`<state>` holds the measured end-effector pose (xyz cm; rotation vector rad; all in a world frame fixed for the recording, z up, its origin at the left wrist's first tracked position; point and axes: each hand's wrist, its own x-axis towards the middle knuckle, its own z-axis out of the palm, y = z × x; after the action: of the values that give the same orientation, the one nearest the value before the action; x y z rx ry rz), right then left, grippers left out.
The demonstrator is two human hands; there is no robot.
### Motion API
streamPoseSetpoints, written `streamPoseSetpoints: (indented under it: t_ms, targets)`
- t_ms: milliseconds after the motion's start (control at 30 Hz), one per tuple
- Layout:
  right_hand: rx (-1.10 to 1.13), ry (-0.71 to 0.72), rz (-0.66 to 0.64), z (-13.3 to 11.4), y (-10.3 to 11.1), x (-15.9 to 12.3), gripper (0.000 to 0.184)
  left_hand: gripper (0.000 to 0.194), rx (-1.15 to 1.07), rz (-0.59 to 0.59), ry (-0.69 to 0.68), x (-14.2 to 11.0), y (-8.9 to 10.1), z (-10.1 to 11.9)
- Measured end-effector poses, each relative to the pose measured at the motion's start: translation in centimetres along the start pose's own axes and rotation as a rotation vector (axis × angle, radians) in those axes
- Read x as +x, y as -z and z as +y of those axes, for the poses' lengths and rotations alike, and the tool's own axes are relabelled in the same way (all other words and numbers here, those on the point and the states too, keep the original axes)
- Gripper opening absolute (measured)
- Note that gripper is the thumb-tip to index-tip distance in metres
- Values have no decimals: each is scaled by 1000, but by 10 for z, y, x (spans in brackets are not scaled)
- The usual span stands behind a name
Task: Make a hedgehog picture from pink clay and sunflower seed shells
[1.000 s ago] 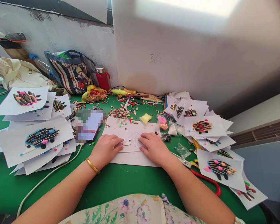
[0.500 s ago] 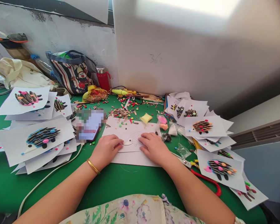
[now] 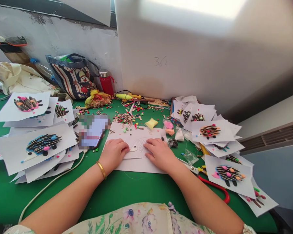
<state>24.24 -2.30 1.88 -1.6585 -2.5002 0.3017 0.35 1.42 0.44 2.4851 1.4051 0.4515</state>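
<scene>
A white sheet of paper lies on the green tabletop with a drawn hedgehog on it. The drawn head is covered in white modelling clay with a small black eye. My left hand rests at the sheet's left side, thumb and forefinger pinched together at the tip of the clay snout. On the drawing's right side, my right hand lies on the paper with its fingers apart, covering the hedgehog's rear. A second sheet shows underneath, nearer to me.
Stacks of finished hedgehog pictures stand at left and right. A phone with a cable, sunflower seeds, a yellow clay packet, white clay and red-handled scissors surround the paper. Behind stand a bag and red bottle.
My left hand has shifted slightly and its fingers now press closer together at the snout tip. My right hand stays nearly still; the whole view has moved a little.
</scene>
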Motion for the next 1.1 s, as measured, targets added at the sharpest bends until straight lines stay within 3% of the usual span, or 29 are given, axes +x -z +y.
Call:
streamPoseSetpoints:
  t_ms: [200, 333, 533, 667, 867, 1100]
  targets:
    - [25, 15, 36, 1, 0, 0, 36, 27, -57, 49, 20, 1, 3, -3]
    - [63, -15, 189, 13, 6, 1, 34, 30, -127, 105, 47, 5, 9, -5]
    - [-80, -289, 406, 48, 20, 0, 35, 31, -211, 44, 103, 19, 18, 3]
    - [-159, -420, 403, 63, 21, -1, 41, 35, -214, -17, 91, 33, 12, 11]
    - [-222, -551, 326, 76, 23, -1, 40, 35, -228, -19, 99, 41, -4, 10]
    - [-274, -585, 336, 92, 27, -1, 38, 34, -290, 21, 72, 35, -15, -1]
